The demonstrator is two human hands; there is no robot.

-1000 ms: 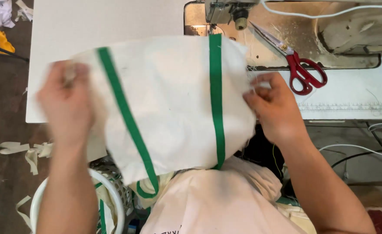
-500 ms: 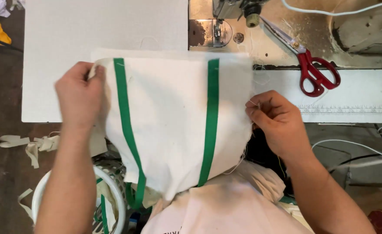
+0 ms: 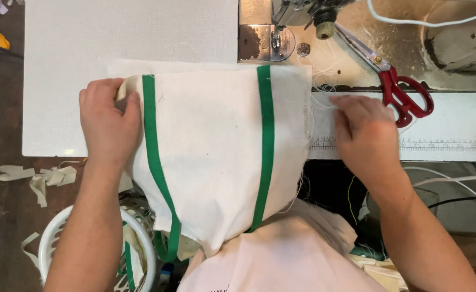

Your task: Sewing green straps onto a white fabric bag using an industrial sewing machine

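Left hand (image 3: 108, 121) pins cloth (image 3: 211, 157); right hand (image 3: 365, 135) seemingly just beside.

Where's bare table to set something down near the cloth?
Free: the white table top above the cream cloth with green stripes, left of the sewing machine. Crowded: right side, with red-handled scissors near the right hand.

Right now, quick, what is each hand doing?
Left hand: closed, gripping the left edge of the cloth.
Right hand: open, fingers flat on the table beside the cloth's right edge, holding nothing.
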